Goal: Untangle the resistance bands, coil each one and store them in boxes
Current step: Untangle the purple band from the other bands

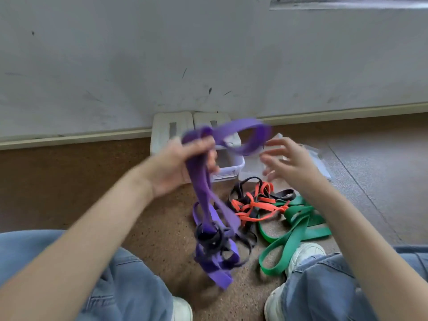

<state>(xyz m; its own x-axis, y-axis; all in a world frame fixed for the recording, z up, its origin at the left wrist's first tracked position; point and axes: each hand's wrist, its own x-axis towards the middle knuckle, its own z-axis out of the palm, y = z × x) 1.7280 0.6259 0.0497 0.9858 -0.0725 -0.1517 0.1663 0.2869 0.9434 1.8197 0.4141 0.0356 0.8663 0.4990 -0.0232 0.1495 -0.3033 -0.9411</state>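
Speckled brown flooring ran up to a scuffed grey wall, and a person in jeans sat facing a white box set against that wall. Left of the box, the left hand was curled tightly round a purple band, which looped up over the box and hung down to a knot with a thin black band on the floor nearer the person. Just nearer than the box lay an orange band tangled with more black. Right of the box, the right hand hovered with fingers spread, holding nothing. Nearer and to the right, a green band sprawled beside a white shoe. Judging by its droop, the purple band looked soft, light and stretchy; taking hold close beside the knot would likely work best.
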